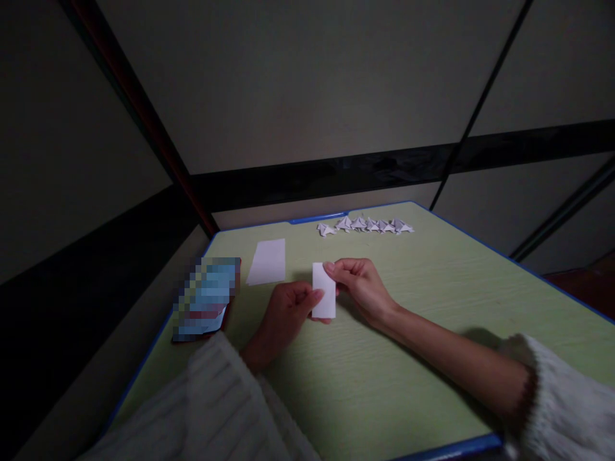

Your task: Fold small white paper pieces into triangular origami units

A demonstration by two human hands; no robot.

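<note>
Between my two hands is a small white piece of paper (325, 301), a narrow upright rectangle that looks folded. My left hand (292, 310) pinches its lower left side, thumb on the front and fingers behind. At the upper right edge, my right hand (360, 285) grips the same paper with its thumb on the face. The paper is held just above the green tabletop (398, 371). Behind the paper, most of the fingertips are hidden.
White sheets of paper (268, 262) lie left of the hands. A blurred-out screen device, likely a phone (206, 301), rests at the table's left edge. Several folded white paper figures (358, 223) stand in a row at the back. Wall panels (312, 96) rise behind the table.
</note>
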